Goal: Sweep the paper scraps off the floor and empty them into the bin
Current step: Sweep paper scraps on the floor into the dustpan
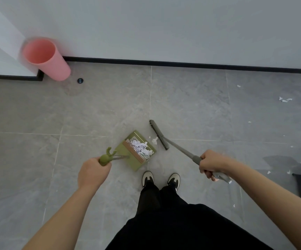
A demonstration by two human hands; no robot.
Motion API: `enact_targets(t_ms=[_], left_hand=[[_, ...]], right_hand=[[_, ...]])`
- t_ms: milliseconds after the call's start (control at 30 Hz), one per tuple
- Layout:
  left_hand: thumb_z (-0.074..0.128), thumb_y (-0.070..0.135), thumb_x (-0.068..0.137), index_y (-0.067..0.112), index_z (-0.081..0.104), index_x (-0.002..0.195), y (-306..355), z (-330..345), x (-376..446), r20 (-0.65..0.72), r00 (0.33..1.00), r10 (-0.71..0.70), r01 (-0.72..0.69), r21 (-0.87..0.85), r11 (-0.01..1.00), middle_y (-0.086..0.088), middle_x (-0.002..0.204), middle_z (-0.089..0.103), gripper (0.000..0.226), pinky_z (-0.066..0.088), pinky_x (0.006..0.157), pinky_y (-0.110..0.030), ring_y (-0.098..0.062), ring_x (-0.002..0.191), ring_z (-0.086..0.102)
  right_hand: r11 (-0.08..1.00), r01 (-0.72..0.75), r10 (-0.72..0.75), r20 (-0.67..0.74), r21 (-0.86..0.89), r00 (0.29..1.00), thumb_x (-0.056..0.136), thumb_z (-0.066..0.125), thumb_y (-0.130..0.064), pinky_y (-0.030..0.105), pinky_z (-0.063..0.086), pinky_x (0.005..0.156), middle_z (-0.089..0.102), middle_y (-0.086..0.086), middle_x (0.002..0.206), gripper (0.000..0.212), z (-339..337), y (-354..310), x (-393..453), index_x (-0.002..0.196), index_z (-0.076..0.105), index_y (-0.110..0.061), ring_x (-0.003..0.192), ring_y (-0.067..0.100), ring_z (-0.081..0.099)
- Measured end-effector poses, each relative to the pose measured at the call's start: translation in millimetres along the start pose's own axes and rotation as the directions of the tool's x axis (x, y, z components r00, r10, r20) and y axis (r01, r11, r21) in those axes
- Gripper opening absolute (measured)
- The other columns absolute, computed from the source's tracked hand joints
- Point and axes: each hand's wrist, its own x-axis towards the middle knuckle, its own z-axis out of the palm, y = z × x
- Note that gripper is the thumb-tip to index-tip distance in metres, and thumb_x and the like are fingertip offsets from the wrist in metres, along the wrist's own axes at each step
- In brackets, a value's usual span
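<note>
One person is standing on a grey tiled floor (pixel 101 109), looking down at two hands, two tools and one bin. The left hand (pixel 92 173), at lower left of centre, is gripping the olive-green knob at the top of the dustpan handle (pixel 105 159), its fingers curled fully round it. The one dustpan (pixel 128 154), green and box-shaped with a comb of teeth across it, is sitting at the centre of the frame, holding a heap of white paper scraps (pixel 141 147), too many to count. One or two more crumpled bits (pixel 154 140) are lying on the tile just beside the pan's mouth, between it and the broom head.

The right hand (pixel 210 164), right of centre, is wrapping its fingers round the thin grey handle of the one broom (pixel 159 135). The broom's head is a long narrow grey bar with dark bristles, slanting across the tile just right of the dustpan.

The one bin (pixel 46 58), a smooth pink cylinder with an open round mouth, is standing in the upper left, against the white wall (pixel 164 24) and its black skirting strip. A small round black object (pixel 80 80) is lying on the floor near its base.

Further scattered white scraps (pixel 285 100), roughly a dozen small torn pieces, are lying along the right side of the frame. Two pale shoes (pixel 147 178) with dark trim are showing at lower centre above black trousers.
</note>
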Motion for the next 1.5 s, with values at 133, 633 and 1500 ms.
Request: enact_targets(t_ms=[133,633,1500], left_hand=[[0.067,0.025,0.083,0.015,0.061,0.060,-9,-3,2,-0.005,0.999,-0.032,0.032,0.003,0.999,-0.006,0.053,0.058,0.025,0.038,0.049,-0.027,-0.027,0.054,0.057],[0.065,0.024,0.084,0.014,0.055,0.057,-3,0,16,0.040,0.998,-0.057,0.058,-0.009,0.998,-0.006,0.053,0.053,0.031,0.034,0.050,-0.027,-0.028,0.054,0.054],[0.070,0.027,0.081,0.012,0.066,0.070,47,-45,57,-0.147,0.985,-0.087,0.050,-0.237,0.970,-0.012,0.066,0.061,0.019,0.042,0.062,-0.033,-0.034,0.070,0.060]], right_hand=[[0.998,-0.035,0.036,-0.035,0.044,0.999,0.084,0.051,0.010,0.022,0.040,0.039,0.050,0.012,0.055,0.023,-2,-2,10,0.107,0.053,0.012,0.034,0.016,0.044],[0.928,0.059,-0.052,0.028,-0.367,0.998,0.075,0.056,0.005,0.033,0.055,0.057,0.067,0.016,0.077,0.005,61,-32,25,0.075,0.054,0.001,0.066,0.028,0.066],[0.963,0.148,-0.149,0.015,-0.226,0.989,0.079,0.051,0.008,0.022,0.037,0.040,0.050,0.013,0.059,0.030,-23,-112,-16,0.108,0.059,0.011,0.037,0.018,0.044]])
